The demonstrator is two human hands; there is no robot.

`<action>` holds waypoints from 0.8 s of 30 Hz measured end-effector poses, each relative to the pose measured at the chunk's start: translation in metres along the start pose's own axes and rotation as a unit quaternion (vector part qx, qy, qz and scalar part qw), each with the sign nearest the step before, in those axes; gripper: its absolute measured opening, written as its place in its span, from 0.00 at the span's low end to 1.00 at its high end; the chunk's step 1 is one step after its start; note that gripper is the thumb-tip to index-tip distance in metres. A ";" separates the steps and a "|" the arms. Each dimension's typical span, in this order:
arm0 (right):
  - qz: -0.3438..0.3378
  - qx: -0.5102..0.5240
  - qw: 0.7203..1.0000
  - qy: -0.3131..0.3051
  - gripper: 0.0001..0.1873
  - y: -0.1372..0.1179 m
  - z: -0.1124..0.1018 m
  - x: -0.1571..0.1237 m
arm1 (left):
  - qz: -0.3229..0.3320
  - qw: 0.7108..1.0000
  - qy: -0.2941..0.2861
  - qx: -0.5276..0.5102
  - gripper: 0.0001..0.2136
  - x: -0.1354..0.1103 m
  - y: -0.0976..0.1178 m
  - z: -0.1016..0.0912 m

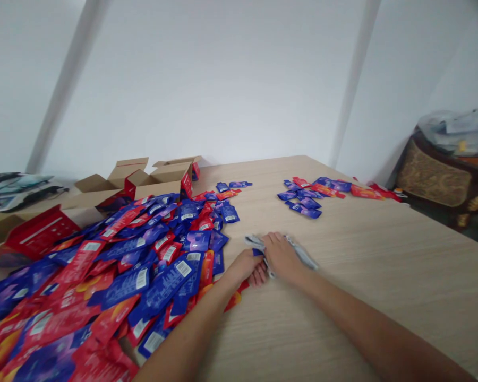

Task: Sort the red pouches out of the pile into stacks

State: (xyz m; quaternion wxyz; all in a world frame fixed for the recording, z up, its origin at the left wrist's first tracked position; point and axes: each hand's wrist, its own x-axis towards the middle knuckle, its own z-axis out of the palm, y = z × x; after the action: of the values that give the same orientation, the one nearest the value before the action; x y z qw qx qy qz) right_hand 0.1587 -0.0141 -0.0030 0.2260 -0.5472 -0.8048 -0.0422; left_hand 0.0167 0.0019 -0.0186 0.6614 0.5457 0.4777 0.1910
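Silvery-backed sachet bundle (302, 255) sticks out either side of the R hand (282, 258). Its fingers (269, 242) are curled down over it, clamped shut. L hand (249, 269) butts up from the left, fingers tucked under, also closed on it. Bundle's long axis runs left-right, low on the counter (342, 307), w/ R hand on top. Just left is the big red/blue sachet heap (123, 265). A small cluster (306, 197) lies well beyond, and cardboard boxes (151, 179) sit behind the heap.

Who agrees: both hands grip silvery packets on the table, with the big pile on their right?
Wrong side: the head view shows the big pile left of the left hand and right hand, which do grip silvery packets on the table.
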 end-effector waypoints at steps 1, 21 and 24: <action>0.031 -0.029 0.999 -0.013 0.13 0.005 0.003 0.003 | -0.010 1.000 0.000 0.010 0.12 -0.001 0.000 0.000; 0.243 -0.024 0.970 0.003 0.17 0.089 0.000 0.000 | 0.132 0.988 0.048 -0.070 0.23 -0.027 0.033 -0.021; 0.294 0.059 0.951 0.072 0.19 0.092 -0.003 0.001 | 0.142 0.984 0.058 -0.089 0.23 -0.028 0.035 -0.022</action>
State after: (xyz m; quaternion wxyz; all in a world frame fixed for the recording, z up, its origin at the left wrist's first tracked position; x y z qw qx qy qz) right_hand 0.2422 0.0221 -0.0162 0.3176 -0.7406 -0.5912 0.0344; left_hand -0.0054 0.0031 0.0262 0.6447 0.5348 0.4139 0.3564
